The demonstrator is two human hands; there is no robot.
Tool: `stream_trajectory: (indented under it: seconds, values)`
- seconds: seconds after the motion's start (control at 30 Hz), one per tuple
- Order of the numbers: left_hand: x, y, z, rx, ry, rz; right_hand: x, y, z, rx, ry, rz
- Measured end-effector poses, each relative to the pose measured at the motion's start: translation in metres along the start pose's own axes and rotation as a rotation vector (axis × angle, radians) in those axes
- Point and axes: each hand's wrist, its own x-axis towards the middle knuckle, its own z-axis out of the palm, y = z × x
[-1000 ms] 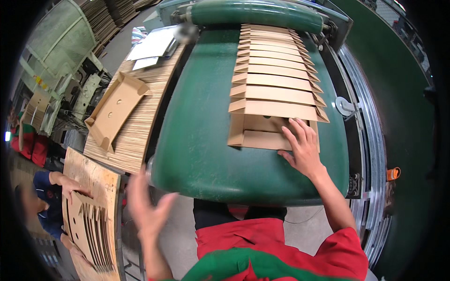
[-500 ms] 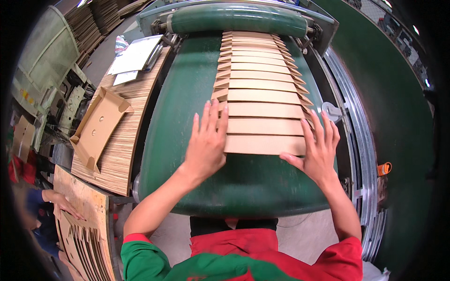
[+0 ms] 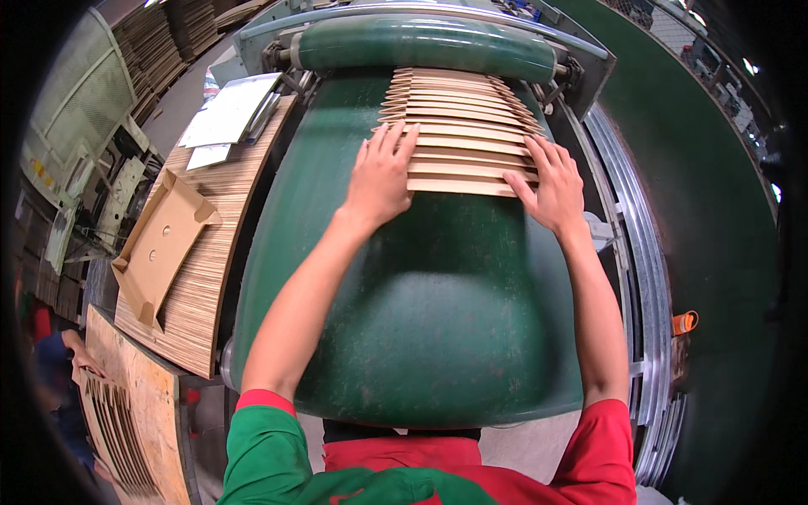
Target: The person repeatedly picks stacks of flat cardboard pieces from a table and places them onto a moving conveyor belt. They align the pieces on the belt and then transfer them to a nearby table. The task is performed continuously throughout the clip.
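Observation:
Folded brown cardboard pieces overlap in a long row on a green conveyor belt. Their far end reaches a green roller. At the row's near left corner, my left hand rests against the edge, its fingers stretched forward. My right hand touches the near right corner, with its thumb apart from the fingers and lying by the nearest piece. Neither hand is closed round a piece. The fingertips partly cover the row's sides.
Left of the belt, a cardboard tray and white sheets lie on a striped board stack. Lower left, another person's hand is by cardboard pieces on a wooden board. Metal rails run along the right.
Both hands have moved forward, away from my body, and the row's near end has shifted toward the roller. The pieces now sit closer together, with more bare belt in front.

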Motion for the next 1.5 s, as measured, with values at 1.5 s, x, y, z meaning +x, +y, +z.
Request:
stream_trajectory:
  seconds: [1.5]
  values:
    - [-0.083, 0.109, 0.013, 0.181, 0.101, 0.199, -0.016, -0.083, -0.016, 0.217, -0.178, -0.128]
